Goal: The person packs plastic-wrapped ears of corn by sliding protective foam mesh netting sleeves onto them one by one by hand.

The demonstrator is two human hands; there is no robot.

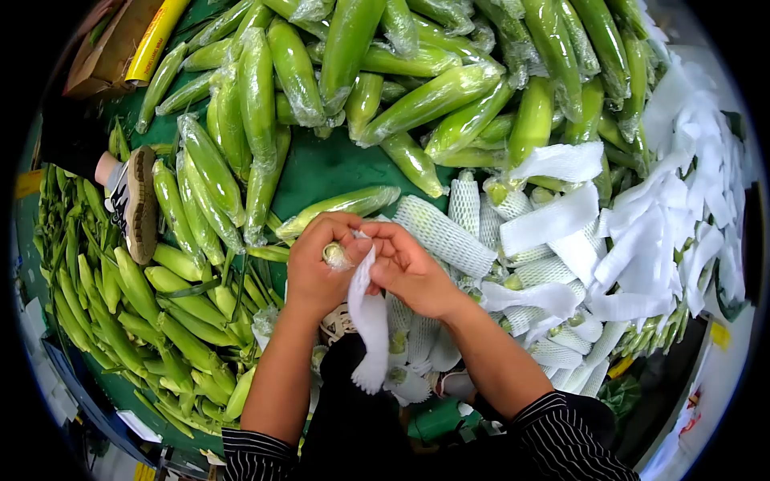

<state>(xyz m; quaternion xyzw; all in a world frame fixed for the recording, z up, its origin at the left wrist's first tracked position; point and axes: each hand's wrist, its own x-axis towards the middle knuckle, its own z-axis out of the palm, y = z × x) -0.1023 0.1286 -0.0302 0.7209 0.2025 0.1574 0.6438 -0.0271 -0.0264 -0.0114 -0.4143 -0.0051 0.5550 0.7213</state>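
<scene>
In the middle, my left hand (314, 268) is closed around a film-wrapped ear of corn (335, 256). Only its pale cut end shows; the fingers and palm hide the rest. Beside it, my right hand (413, 272) pinches the upper end of a white foam net sleeve (369, 341), which hangs down limp. The fingertips of both hands meet at the sleeve's top. Just beyond my hands lies another wrapped ear (341, 210). Close to the right hand is an ear inside a foam net (445, 234).
Film-wrapped corn (433, 104) is heaped at the far side of the green surface (325, 168). Unwrapped ears in husks (172, 337) fill the left. Netted ears (553, 353) and loose foam sleeves (642, 240) cover the right. Another person's shoe (140, 204) stands at the left.
</scene>
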